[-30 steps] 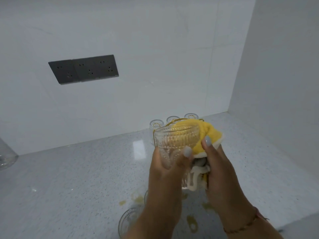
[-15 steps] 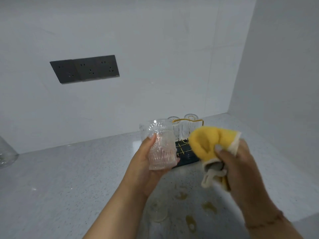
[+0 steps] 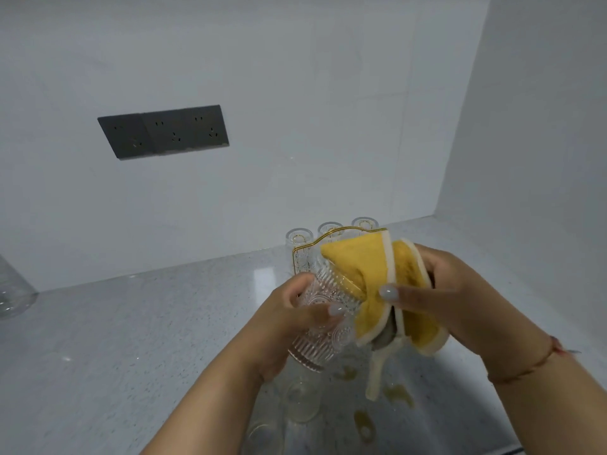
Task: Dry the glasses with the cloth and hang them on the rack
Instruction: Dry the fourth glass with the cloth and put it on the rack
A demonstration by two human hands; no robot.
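Note:
My left hand point(image 3: 289, 320) grips a clear ribbed glass point(image 3: 325, 316), tilted with its mouth up and to the right. My right hand point(image 3: 437, 290) holds a yellow cloth point(image 3: 371, 277) with a white border and pushes part of it into the glass's mouth. Behind both hands stands the gold wire rack point(image 3: 307, 247) with three glasses point(image 3: 330, 228) upside down on it; its lower part is hidden by the cloth and hands. Two more glasses point(image 3: 302, 402) stand on the counter under my left wrist.
The grey speckled counter point(image 3: 131, 339) meets white walls at the back and right. A dark socket strip point(image 3: 164, 131) is on the back wall. A clear container point(image 3: 13, 290) sits at the far left edge. Yellow-brown spots point(image 3: 399, 394) mark the counter near me.
My hands were apart half a second ago, glass left and cloth right. Now they have come together and the cloth is pushed into the glass's mouth.

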